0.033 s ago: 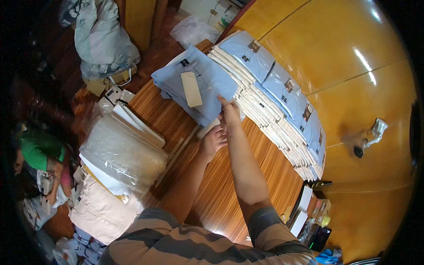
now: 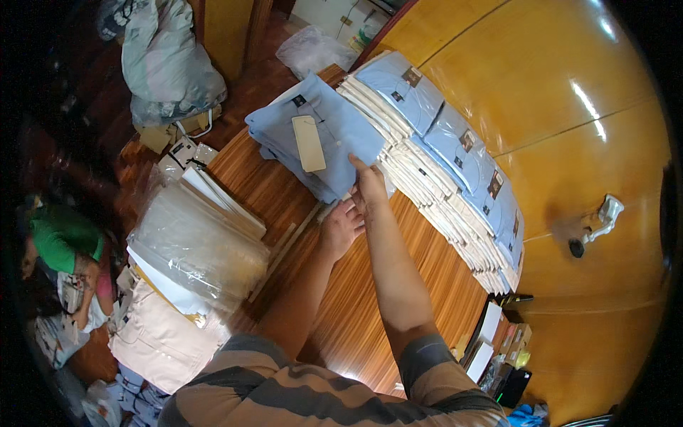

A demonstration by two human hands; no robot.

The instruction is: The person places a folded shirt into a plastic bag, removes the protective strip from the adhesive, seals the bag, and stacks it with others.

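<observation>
A folded light blue garment (image 2: 338, 117) lies at the far part of the wooden table, with a blank cream card tag (image 2: 309, 144) on top. My right hand (image 2: 370, 186) grips its near right corner, thumb on the upper face and the other fingers mostly hidden underneath. Just left of that wrist, my left hand (image 2: 343, 226) is below the garment's near edge with its fingers curled. A bit of clear plastic shows by its fingertips, but what they hold is hidden.
Bagged blue garments (image 2: 466, 149) top a long stack along the right wall. Left stand clear plastic bags (image 2: 196, 235) and a pale pink folded garment (image 2: 163, 338). A full sack (image 2: 167, 64) is at the far left. A person in green (image 2: 67, 238) works at the left edge.
</observation>
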